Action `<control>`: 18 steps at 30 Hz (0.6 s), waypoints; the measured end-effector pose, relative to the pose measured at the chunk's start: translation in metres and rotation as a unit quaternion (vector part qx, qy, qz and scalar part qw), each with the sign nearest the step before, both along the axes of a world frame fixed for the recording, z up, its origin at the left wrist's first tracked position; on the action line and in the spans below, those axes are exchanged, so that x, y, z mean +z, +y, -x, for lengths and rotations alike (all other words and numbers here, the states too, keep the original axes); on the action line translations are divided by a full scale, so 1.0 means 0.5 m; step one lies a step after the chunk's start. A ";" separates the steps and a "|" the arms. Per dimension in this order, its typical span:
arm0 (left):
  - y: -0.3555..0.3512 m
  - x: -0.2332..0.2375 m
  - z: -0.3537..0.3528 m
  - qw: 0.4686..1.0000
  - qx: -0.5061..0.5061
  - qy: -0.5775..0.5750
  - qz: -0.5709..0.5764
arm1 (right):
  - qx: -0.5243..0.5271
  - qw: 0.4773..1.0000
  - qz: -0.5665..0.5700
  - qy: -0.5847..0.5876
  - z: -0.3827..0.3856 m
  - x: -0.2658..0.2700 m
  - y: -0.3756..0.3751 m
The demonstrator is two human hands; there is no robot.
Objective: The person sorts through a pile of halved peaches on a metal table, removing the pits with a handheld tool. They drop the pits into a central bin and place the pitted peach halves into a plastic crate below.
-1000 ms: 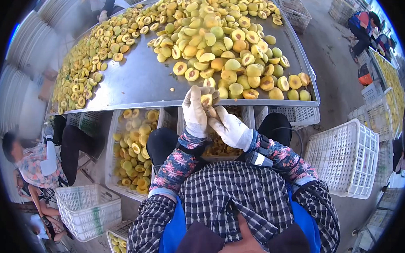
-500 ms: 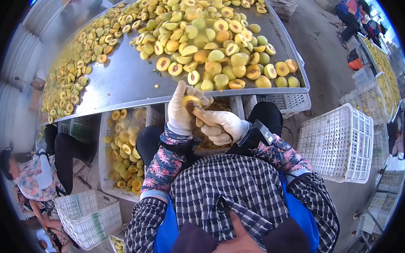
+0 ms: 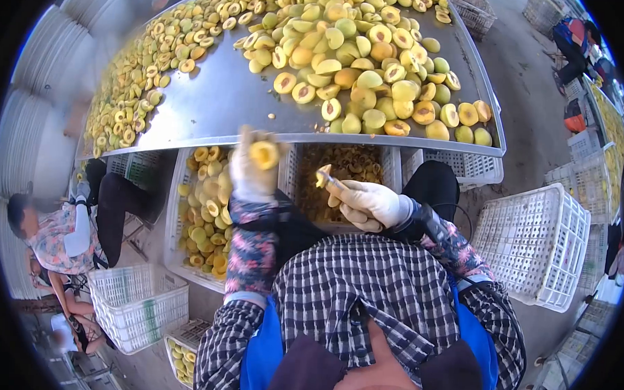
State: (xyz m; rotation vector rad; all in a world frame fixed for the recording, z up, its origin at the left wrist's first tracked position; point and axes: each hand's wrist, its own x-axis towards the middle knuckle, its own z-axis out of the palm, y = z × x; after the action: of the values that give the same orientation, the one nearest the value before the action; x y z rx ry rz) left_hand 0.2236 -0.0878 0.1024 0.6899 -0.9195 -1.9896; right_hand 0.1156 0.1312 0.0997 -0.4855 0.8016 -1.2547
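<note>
Hollowed, round yellow fruit half (image 3: 264, 156) is held by white-gloved left hand (image 3: 249, 175); small metal tool (image 3: 335, 183) is gripped by white-gloved right hand (image 3: 368, 203). Tip best kept clear of left glove.

The gloved left hand (image 3: 247, 175) and right hand (image 3: 370, 202) were off-white, the held fruit half (image 3: 264, 155) golden yellow. Pink flowers patterned the dark blue sleeves (image 3: 246, 265); the shirt (image 3: 364, 279) was checked in black and white, the trousers (image 3: 434, 184) black. Fruit pieces (image 3: 362, 97) on the silver-grey counter (image 3: 205, 98) ran from pale green to yellow-orange, many brown-centred. The large crate (image 3: 530, 244) was white.
</note>
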 end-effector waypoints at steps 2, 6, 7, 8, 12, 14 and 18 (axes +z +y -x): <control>-0.079 0.022 -0.089 0.944 0.053 -0.203 0.257 | 0.043 0.987 0.036 0.151 0.022 -0.011 0.024; -0.207 -0.032 -0.167 0.698 0.048 -0.532 0.478 | 0.099 0.911 -0.064 0.395 0.044 -0.051 0.054; -0.201 -0.022 -0.160 0.505 0.088 -0.606 0.608 | 0.091 0.868 -0.057 0.485 0.045 -0.102 0.060; -0.203 -0.014 -0.128 0.642 -0.002 -0.575 0.508 | 0.082 0.816 -0.050 0.570 0.041 -0.097 0.053; -0.124 -0.003 0.059 0.629 -0.133 -0.401 0.652 | 0.075 0.857 -0.072 0.505 0.045 -0.066 0.047; -0.103 -0.037 0.156 0.601 -0.199 -0.369 0.681 | 0.057 0.852 -0.051 0.518 0.047 -0.124 0.046; -0.062 -0.061 0.271 0.388 -0.289 -0.454 0.749 | 0.036 0.823 -0.023 0.567 0.046 -0.114 0.059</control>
State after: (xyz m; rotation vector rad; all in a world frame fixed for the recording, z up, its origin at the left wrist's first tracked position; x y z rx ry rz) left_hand 0.0882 -0.1190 0.0718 0.1692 -3.1960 -0.0861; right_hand 0.0926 0.1609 0.0425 -1.2557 1.7783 -0.7763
